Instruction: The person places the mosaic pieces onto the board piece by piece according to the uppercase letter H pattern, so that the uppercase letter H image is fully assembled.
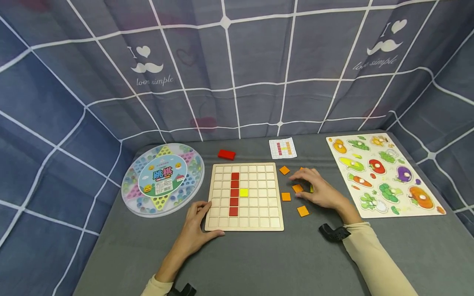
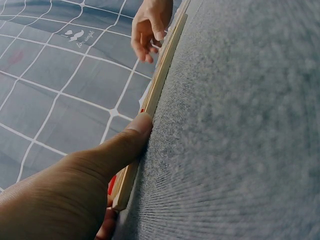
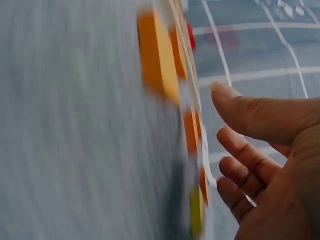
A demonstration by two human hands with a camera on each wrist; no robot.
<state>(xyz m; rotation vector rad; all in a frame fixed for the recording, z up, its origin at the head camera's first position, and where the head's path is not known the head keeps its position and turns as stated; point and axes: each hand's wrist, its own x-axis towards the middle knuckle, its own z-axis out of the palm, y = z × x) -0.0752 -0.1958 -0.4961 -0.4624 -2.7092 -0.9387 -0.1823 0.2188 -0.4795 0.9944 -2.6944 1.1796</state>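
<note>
A pale wooden grid board lies flat on the table, with a column of red square tiles and one yellow tile in its cells. My left hand holds the board's near left corner, thumb along the front edge and fingers at the left side. To the right of the board my right hand hovers with parted, bent fingers and nothing between them. Several loose orange tiles lie around and below that hand. Another yellow tile shows there, partly hidden by the hand in the head view.
Behind the board are a small printed pattern card and a red block. A round Chinese checkers set stands at the left. On the right lies a vegetable puzzle board. Tile-patterned cloth walls the table.
</note>
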